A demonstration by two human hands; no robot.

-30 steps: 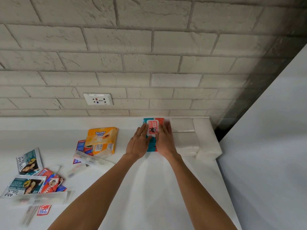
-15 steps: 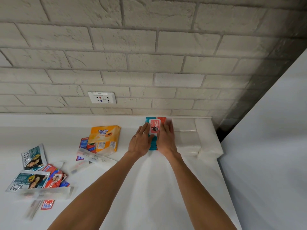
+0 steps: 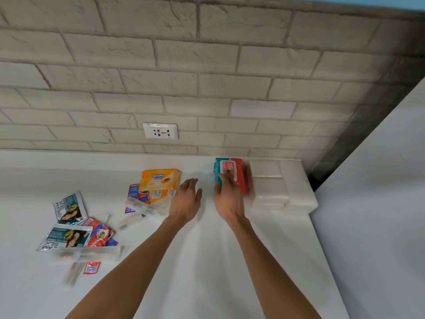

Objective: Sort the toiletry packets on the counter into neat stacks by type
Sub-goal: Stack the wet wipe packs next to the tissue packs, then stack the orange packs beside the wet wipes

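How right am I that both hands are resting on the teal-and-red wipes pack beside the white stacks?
Only partly. The head view shows just the right hand on the teal-and-red wipes pack beside the white stacks; the left hand is off it, open, between it and the orange Tender Love pack.

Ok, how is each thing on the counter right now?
Right hand: resting on the teal-and-red plastic wipes pack
Left hand: open, apart from that pack
Wipes pack: lying flat near the wall
Orange Tender Love plastic pack: lying flat
Teal Cream Silk sachets: scattered, unstacked
White wall socket: nothing plugged in
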